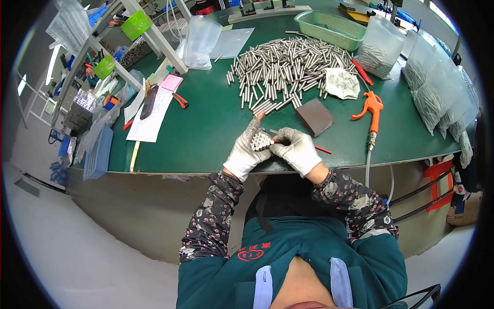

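Note:
In my gloved left hand [245, 150] is a bundle of short metal rods [261, 141], their round ends turned up toward me. My gloved right hand [296, 150] is at the bundle's right side, thumb and fingers pinched together near a single rod end; whether that rod is apart from the bundle I cannot tell. Both hands are close over the table's near edge. Beyond them a large loose pile of the same metal rods [288, 64] covers the middle of the green table [200, 123]. A brown abrasive block [314, 117] lies just past my right hand.
An orange air blow gun [371, 109] with a hose lies on the right, near a crumpled white cloth [342, 83] and bags of rods [429, 98]. A green basket [329, 30] stands at the back. Paper [149, 121], a phone [148, 102] and a red cutter [180, 100] lie left.

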Tool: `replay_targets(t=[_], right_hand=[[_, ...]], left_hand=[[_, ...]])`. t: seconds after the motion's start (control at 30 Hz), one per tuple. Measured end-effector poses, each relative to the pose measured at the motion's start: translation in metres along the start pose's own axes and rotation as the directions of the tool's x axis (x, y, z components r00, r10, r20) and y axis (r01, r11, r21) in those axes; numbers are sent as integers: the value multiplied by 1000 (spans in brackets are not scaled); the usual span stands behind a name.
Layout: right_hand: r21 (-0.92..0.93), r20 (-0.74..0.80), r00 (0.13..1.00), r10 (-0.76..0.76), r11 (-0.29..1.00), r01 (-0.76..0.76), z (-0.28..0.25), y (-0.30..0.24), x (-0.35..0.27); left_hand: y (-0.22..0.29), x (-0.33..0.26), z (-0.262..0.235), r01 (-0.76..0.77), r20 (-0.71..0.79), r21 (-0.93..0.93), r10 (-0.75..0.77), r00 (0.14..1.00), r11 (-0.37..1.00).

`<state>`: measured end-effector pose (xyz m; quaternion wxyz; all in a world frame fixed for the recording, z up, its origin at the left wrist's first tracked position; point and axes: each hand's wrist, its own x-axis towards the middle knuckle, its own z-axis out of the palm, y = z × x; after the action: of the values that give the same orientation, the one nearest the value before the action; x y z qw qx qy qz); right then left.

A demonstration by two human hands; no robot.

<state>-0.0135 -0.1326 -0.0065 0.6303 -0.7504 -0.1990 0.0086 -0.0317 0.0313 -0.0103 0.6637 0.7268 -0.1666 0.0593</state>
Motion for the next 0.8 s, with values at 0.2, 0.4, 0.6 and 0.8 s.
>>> replay_targets(t=[0.2, 0.4, 0.6, 0.8], right_hand=[[-41, -19, 1000, -17, 999, 16, 1, -4, 0], [-80, -35, 999, -23, 997, 20, 1, -7, 0], [-120, -32, 999, 7, 993, -11, 1, -11, 1], [-78, -37, 999, 13, 997, -15, 2, -8, 3]], left_hand=[[-2, 1, -2, -12, 16, 25, 11, 1000, 1000], [0, 1, -2, -1, 10, 19, 1, 1000, 1000], [1, 1, -2, 43, 0, -3, -43, 999, 999], [13, 3, 3, 81, -26, 40, -80, 996, 996]])
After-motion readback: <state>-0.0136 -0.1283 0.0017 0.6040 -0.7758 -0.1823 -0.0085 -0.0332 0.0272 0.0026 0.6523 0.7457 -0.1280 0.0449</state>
